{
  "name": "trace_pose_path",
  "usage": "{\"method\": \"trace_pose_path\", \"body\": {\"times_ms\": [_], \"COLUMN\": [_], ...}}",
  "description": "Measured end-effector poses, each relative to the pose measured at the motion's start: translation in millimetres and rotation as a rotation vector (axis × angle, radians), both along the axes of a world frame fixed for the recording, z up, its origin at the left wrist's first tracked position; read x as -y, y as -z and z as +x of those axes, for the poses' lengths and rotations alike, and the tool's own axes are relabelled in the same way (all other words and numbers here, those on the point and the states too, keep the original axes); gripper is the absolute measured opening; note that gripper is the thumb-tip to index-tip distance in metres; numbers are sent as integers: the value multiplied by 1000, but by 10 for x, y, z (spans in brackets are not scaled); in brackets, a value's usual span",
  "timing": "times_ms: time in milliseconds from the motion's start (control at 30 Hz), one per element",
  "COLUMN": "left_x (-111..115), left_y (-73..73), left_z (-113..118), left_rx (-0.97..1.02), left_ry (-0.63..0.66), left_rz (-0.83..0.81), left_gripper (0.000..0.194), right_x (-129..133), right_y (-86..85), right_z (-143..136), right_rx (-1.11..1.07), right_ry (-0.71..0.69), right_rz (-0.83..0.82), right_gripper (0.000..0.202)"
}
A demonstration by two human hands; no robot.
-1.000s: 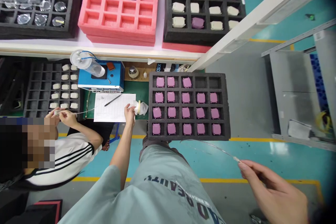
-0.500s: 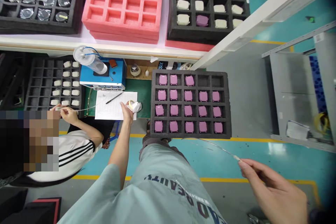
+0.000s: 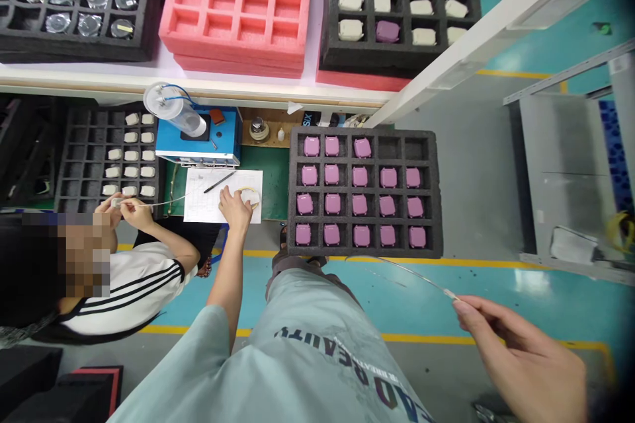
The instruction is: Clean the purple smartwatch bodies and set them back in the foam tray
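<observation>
My left hand (image 3: 237, 211) rests over a printed paper sheet (image 3: 203, 201), fingers apart. A thin yellow loop (image 3: 251, 189) lies by its fingertips; white material around the loop is hard to tell from the paper. A black pen (image 3: 219, 182) lies on the same sheet. At the lower right, my right hand (image 3: 526, 350) pinches the end of a thin tube (image 3: 417, 273), which has a pale fitting close to my fingertips. The tube curves leftward below a dark foam tray (image 3: 439, 195) of purple square cases (image 3: 360, 176).
At left, a co-worker (image 3: 143, 284) holds a pale case and a thin line beside a foam tray (image 3: 72, 165). A blue machine (image 3: 223, 139) with a clear cylinder stands behind the paper. Pink (image 3: 233, 43) and dark (image 3: 377, 53) foam trays fill the upper shelf; a white post (image 3: 476, 33) slants at right.
My left hand has moved slightly up and left onto the paper, its fingers now lower over it. The white crumpled piece by it no longer stands out. My right hand still pinches the tube.
</observation>
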State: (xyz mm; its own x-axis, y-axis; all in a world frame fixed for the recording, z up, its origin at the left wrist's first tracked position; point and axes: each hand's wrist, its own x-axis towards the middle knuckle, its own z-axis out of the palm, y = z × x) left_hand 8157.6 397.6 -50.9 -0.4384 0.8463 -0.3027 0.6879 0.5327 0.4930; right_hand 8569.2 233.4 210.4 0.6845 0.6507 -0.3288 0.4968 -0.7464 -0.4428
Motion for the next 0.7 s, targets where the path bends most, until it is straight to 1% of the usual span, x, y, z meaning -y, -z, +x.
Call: {"method": "trace_pose_path", "body": {"times_ms": [67,133,200,267,333,433,533,600,700], "left_x": [-16,-47,-95,-153,-210,-273,-298,-298,-266], "left_y": [27,37,11,-65,-195,-498,-908,-1209,-1639], "left_z": [-36,-69,-95,-104,-90,-6,186,389,801], "left_rx": [-2,28,88,175,295,530,775,915,1064], "left_ry": [-15,-39,-70,-110,-147,-167,-128,-70,47], "left_rz": [-29,-35,-10,41,104,200,288,332,361], "left_gripper": [35,36,38,36,33,25,22,23,25], "right_x": [-14,-17,-7,14,37,42,-17,-89,-220], "right_y": [-4,-4,2,16,38,69,66,33,-61], "right_z": [-9,-5,11,39,73,113,115,95,57], "right_rx": [-1,2,11,13,4,-19,-17,-10,-17], "right_ry": [3,-9,-25,-38,-42,-55,-113,-187,-355], "right_rz": [0,1,8,23,37,48,96,180,372], "right_gripper": [53,53,52,52,52,52,49,43,32]}}
